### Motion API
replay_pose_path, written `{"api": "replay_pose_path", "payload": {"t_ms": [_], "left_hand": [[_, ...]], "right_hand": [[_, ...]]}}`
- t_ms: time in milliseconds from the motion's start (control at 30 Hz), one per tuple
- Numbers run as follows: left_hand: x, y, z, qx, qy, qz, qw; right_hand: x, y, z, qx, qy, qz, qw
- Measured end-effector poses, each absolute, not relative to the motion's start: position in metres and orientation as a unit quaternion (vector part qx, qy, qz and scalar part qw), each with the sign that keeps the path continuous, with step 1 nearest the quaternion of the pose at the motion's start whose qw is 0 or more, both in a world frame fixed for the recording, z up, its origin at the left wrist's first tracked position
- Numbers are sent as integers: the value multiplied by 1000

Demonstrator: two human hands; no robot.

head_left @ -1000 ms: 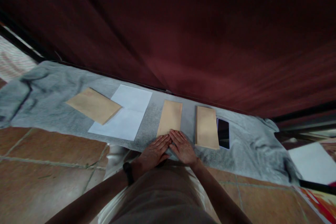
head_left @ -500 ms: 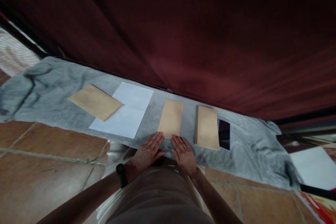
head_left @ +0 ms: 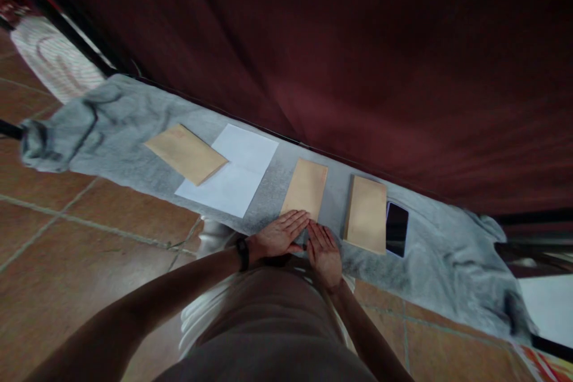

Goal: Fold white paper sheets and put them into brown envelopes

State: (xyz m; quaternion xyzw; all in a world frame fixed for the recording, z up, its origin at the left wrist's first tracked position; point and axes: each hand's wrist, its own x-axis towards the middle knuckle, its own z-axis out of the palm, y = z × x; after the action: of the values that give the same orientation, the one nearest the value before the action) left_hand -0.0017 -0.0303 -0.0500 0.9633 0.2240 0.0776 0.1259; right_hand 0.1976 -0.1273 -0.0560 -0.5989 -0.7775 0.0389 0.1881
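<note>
A tan paper envelope [head_left: 305, 186] lies flat before me on a grey cloth. My left hand [head_left: 282, 233] rests flat across its near edge, fingers stretched out and pointing right. Beside it, my right hand [head_left: 324, 253] lies with straight fingers, the tips at the envelope's near right corner and almost touching my left fingertips. Neither hand grips anything. Just right of my right hand is a stack of tan envelopes [head_left: 366, 215]. Further left, another tan envelope [head_left: 187, 154] lies askew, partly over a creased white sheet of paper [head_left: 239, 176].
The grey cloth [head_left: 443, 245] covers a long narrow surface. A dark-screened phone [head_left: 397, 229] lies against the envelope stack. A dark red curtain [head_left: 340, 71] hangs along the far edge. Tiled floor [head_left: 111, 239] shows on the near side, and a white sheet [head_left: 548, 304] at far right.
My left hand has slid right along the envelope's near edge, closing the gap to my right hand. The whole view has shifted and turned slightly.
</note>
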Motion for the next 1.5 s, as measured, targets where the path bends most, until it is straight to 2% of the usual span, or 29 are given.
{"api": "replay_pose_path", "payload": {"t_ms": [500,700,1067,1300,1500], "left_hand": [[-34,-33,-50,958,232,115,126],[-34,-34,-50,956,246,93,128],[-35,-34,-49,959,241,100,107],[-44,-37,-56,960,251,108,64],[-53,-38,-57,951,278,129,28]], "right_hand": [[202,-136,-54,-610,-765,19,206],[198,-131,-52,-609,-761,41,221],[185,-126,-55,-605,-770,43,200],[189,-133,-55,-631,-750,33,196],[193,-134,-53,-651,-724,69,219]]}}
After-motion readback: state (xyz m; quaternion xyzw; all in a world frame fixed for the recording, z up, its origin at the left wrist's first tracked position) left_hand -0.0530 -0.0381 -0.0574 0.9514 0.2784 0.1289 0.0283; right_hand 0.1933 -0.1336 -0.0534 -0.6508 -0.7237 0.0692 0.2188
